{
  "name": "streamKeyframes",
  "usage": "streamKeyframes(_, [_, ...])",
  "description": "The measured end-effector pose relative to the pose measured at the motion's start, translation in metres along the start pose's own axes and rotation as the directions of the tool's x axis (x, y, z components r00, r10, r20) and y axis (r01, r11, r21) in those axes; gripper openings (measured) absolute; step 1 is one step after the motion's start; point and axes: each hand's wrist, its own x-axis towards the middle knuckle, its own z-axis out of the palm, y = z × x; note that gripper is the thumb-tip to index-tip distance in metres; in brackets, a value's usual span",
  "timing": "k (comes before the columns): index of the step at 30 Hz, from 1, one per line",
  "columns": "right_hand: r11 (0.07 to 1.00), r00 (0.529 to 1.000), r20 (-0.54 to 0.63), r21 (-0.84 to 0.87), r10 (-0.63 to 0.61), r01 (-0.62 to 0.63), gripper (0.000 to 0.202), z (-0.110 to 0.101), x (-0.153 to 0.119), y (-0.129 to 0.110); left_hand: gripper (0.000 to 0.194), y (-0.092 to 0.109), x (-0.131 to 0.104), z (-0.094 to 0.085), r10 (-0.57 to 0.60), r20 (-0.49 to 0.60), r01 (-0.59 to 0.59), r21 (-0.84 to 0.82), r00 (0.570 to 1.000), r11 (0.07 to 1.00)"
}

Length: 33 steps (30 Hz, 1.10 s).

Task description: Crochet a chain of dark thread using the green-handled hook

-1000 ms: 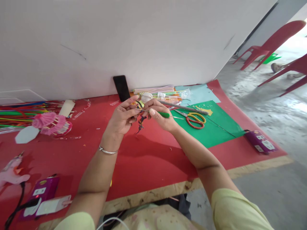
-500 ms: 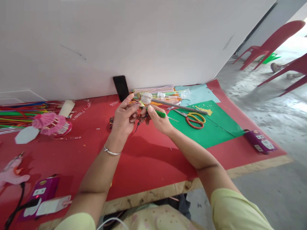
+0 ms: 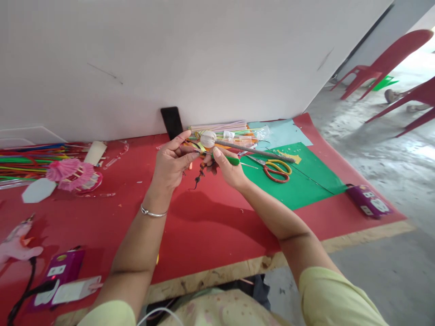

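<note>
My right hand (image 3: 228, 168) grips a thin metal tool with a green handle (image 3: 231, 159); its slim shaft sticks out to the right. My left hand (image 3: 171, 163) is closed in a pinch facing it, thumb and fingers at a fine strand whose kind I cannot make out. Between the hands are small dark and yellow bits. A dark knotted cord (image 3: 199, 177) dangles below my right fingers. Just beyond the hands is a ribbed white ball (image 3: 208, 139) at the end of a grey stick (image 3: 256, 150).
Scissors (image 3: 277, 170) lie on a green sheet (image 3: 299, 190) to the right. A black phone (image 3: 171, 122) leans on the wall. Left are coloured sticks (image 3: 30, 165), a pink frilled piece (image 3: 71, 174) and a pink glue gun (image 3: 18, 244). Purple boxes (image 3: 369, 199) sit at both sides.
My left hand has shifted slightly left, widening the space between the hands. The green-handled tool has slid a little to the right, and more of the dark cord shows.
</note>
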Motion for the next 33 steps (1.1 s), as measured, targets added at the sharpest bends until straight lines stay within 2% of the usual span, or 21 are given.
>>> streamKeyframes(7, [0.999,0.999,-0.025,0.038,0.032,-0.031,0.069,0.0007,0.0011,0.0016,0.063,0.0052,-0.0037,0.0015,-0.036,-0.014,0.036,0.022,0.999,0.999])
streamKeyframes(13, [0.994,0.994,-0.054,0.071,0.093,-0.089,0.071,0.0001,0.0035,0.0035,0.070,0.0078,-0.0050,0.0053,-0.045,-0.012,0.045,-0.004,0.999,0.999])
streamKeyframes(16, [0.991,0.991,-0.042,0.063,0.124,-0.121,0.073,0.0003,0.0046,0.0040,0.079,0.0074,-0.0050,0.0057,-0.035,-0.020,0.035,0.017,0.999,0.999])
streamKeyframes(22, [0.995,0.994,-0.058,0.034,0.097,-0.095,0.068,0.0006,0.0035,0.0063,0.099,0.0061,-0.0064,0.0074,0.004,-0.047,0.000,0.083,0.999,0.997])
streamKeyframes(33, [0.995,0.995,-0.036,0.009,0.098,-0.098,0.071,0.0028,0.0001,-0.0006,0.103,0.0050,-0.0046,0.0054,-0.033,-0.043,0.037,0.091,0.999,0.995])
